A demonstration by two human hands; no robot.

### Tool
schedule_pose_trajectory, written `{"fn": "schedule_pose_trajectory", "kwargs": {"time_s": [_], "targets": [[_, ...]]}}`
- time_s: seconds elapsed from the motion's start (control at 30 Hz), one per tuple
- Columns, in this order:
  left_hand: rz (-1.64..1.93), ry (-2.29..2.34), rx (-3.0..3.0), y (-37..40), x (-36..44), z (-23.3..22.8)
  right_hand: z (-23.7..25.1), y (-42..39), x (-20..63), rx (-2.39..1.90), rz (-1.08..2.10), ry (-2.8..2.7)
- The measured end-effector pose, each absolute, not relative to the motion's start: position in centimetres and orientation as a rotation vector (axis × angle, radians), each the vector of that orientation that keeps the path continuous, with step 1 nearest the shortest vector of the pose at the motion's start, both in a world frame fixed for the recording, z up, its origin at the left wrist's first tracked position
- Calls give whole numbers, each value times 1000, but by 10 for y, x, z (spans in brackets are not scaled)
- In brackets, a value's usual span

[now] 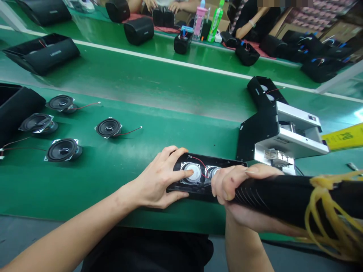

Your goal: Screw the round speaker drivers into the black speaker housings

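On the green bench lies a black speaker housing [222,160], its open side up, with two round speaker drivers [195,174] and a red wire inside. My left hand [159,176] grips the housing's left end, with one finger resting on the left driver. Wrapped around a black electric screwdriver [272,194], my right hand [235,185] is above the housing's right part. The screwdriver's tip is hidden behind that hand. Yellow rubber bands [320,215] are tied round its body.
Several loose speaker drivers [109,127] with wires lie to the left, beside a black housing [19,109]. A screw feeder [283,132] stands at right, with another open housing [262,90] behind. Beyond the white-edged conveyor, co-workers' hands [176,6] are near black speaker cases.
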State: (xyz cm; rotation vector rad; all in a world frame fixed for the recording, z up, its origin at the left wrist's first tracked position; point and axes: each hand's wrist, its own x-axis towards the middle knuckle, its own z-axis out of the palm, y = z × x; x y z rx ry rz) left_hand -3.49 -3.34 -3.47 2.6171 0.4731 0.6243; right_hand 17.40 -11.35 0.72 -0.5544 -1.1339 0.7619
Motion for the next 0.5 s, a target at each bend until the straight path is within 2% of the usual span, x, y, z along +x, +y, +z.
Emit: {"fn": "schedule_pose_trajectory", "kwargs": {"time_s": [0.3,0.4,0.5], "targets": [[678,504,2586,-29,-35,-37,8,-118,170,-618,710,-1025],[645,513,2552,-27,-40,-44,32,-126,195,-657,528,-956],[618,570,2464,-27,-45,-51,63,-137,247,-726,193,-919]]}}
